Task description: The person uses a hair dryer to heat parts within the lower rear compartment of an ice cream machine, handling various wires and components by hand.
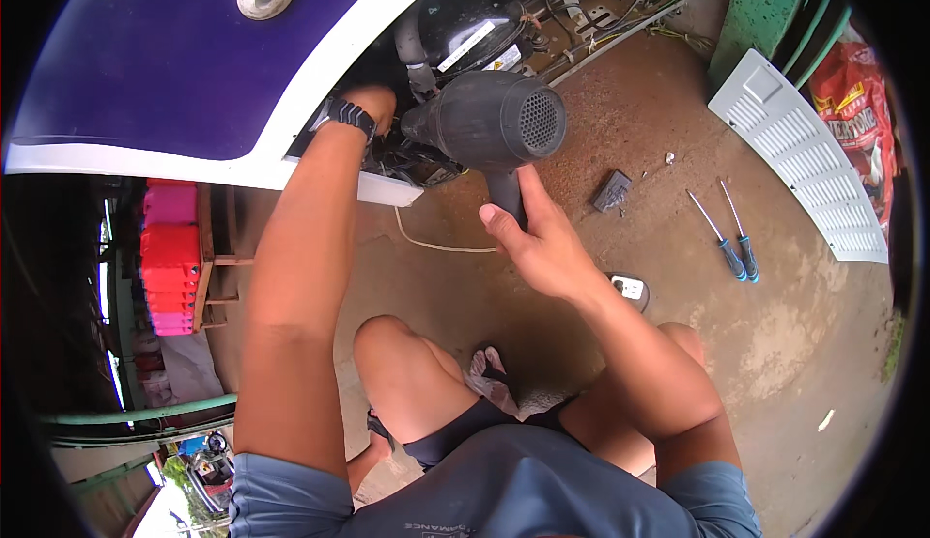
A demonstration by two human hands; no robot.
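My right hand (533, 238) is wrapped round the handle of a black hair dryer (475, 117). The dryer's round grille faces right and its nozzle points left, into the open machine compartment of a large purple-and-white appliance (174, 73). My left hand (376, 107), with a black watch at the wrist, reaches into that compartment. Its fingers are hidden behind the edge and the dark parts there. Just beyond the dryer sits a black compressor (470, 30) with a pipe beside it. Dark wires (421, 162) lie below the nozzle.
Two blue-handled screwdrivers (738, 257) lie on the concrete floor to the right. Nearer are a small black box (611, 191) and a white socket (630, 288). A slotted grey panel (804, 155) rests at far right, by a red bag (852, 112). Stacked red crates (172, 257) stand left.
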